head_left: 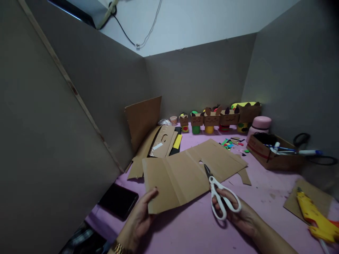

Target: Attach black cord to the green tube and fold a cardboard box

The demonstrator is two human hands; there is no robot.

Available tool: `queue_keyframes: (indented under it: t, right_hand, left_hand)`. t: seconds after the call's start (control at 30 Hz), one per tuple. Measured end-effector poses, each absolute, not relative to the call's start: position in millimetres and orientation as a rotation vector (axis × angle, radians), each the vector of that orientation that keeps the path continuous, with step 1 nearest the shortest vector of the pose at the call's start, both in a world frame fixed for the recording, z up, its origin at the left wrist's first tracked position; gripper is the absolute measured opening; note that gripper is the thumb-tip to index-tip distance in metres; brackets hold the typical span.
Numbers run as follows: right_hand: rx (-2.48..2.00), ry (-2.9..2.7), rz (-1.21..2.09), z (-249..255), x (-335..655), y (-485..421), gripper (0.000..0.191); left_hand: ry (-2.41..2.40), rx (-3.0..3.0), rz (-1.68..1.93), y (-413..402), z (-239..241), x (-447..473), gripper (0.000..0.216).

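A large flat piece of brown cardboard with crease lines and a small hole spans the middle of the table. My left hand grips its near left corner, thumb on top and fingers underneath. White-handled scissors are in my right hand, its fingers around the handle loops. The dark blades look nearly closed and point away from me, over the cardboard close to the hole. Whether the blades touch the cardboard, I cannot tell.
A phone lies at left, below stacked cardboard. Cardboard animal figures line the back. Paper scraps, a pink bottle, a box of pens and a yellow glue gun are on the right. Grey partitions enclose the pink table.
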State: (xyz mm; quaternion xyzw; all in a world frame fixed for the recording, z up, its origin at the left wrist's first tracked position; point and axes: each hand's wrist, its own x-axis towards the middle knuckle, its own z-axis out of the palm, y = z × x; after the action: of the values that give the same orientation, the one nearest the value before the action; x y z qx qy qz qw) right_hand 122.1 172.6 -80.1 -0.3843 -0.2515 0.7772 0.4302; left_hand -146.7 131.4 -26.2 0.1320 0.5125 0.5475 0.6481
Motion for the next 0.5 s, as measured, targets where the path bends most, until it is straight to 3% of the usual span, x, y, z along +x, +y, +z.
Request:
queue_keyframes:
  t: [0.2, 0.5]
  right_hand:
    - [-0.967, -0.749, 1.831, -80.8, 116.8, 167.7, 0.018]
    - [-0.799, -0.809, 1.920, -66.6, 120.6, 139.3, 0.036]
  left_hand:
    - [1.178, 0.340, 1.191, 117.4, -38.5, -138.6, 0.033]
    - [1.108, 0.315, 1.289, 66.6, -54.2, -116.5, 0.043]
